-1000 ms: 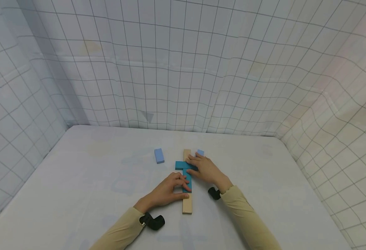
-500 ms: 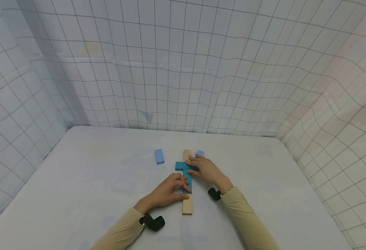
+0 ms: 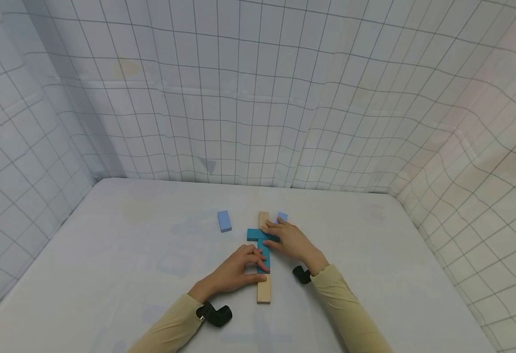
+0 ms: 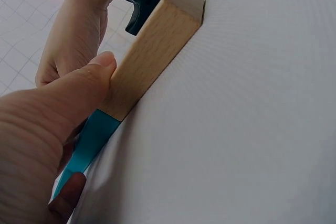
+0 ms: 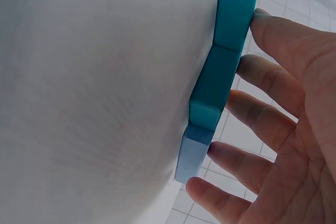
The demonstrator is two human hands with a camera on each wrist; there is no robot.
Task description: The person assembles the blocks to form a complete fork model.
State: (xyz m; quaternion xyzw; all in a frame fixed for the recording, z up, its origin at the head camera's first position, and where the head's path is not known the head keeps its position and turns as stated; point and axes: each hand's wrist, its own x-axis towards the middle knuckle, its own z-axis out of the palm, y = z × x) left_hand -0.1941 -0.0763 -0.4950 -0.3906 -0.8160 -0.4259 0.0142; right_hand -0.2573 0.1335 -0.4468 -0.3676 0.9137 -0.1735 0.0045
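Note:
Near the middle of the white table, wooden and teal blocks form a cross-like line. My left hand (image 3: 233, 267) has its thumb on the near natural-wood block (image 3: 264, 291) and its loosely bent fingers on the lengthwise teal block (image 4: 93, 135). Relaxed fingers of my right hand (image 3: 294, 241) touch the crosswise teal block (image 3: 253, 235), partly covering it. The right thumb reaches the lengthwise teal block (image 5: 239, 9). Beyond the crosswise block lies a far natural-wood block (image 3: 263, 218). A light blue block (image 3: 282, 215) shows just past the right fingertips, partly hidden.
Another light blue block (image 3: 224, 221) lies apart, left of the line. Each wrist carries a black camera (image 3: 215, 314). White gridded curtains (image 3: 258, 108) enclose the table (image 3: 121, 255) at the back and both sides.

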